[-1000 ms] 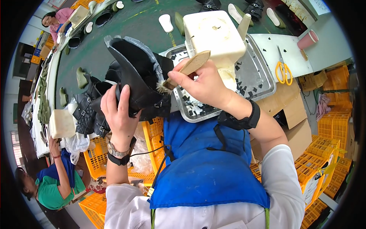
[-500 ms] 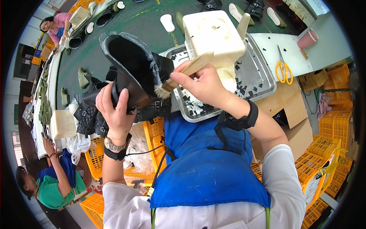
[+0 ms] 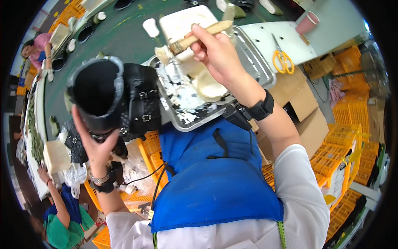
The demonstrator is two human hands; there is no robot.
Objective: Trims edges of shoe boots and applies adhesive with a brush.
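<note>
My left hand [image 3: 97,147] cups the near side of a black boot [image 3: 97,120], thumb and fingers apart around its lower part. The boot's wide dark opening, with a greyish fuzzy rim, faces up. In my right hand [image 3: 215,56] is a brush [image 3: 188,42] with a pale wooden handle, held by its middle. Its whitish bristles point left, over the edge of a metal tray [image 3: 265,74]. The tray holds a white plastic container [image 3: 188,18], a round cream-coloured dish [image 3: 211,87] and scattered black and white scraps.
More black buckled boots [image 3: 143,97] stand against the tray's left side. Orange-handled scissors [image 3: 282,61] and a pink cup [image 3: 307,23] lie to the right. Yellow crates [image 3: 336,145] and cardboard [image 3: 309,110] flank me. Two people [image 3: 62,224] [image 3: 39,54] work at the left.
My right hand has lifted the brush away from the boot's rim, over the tray. My left hand and the boot have shifted left, and the boot's opening now faces up more. The whole view has shifted.
</note>
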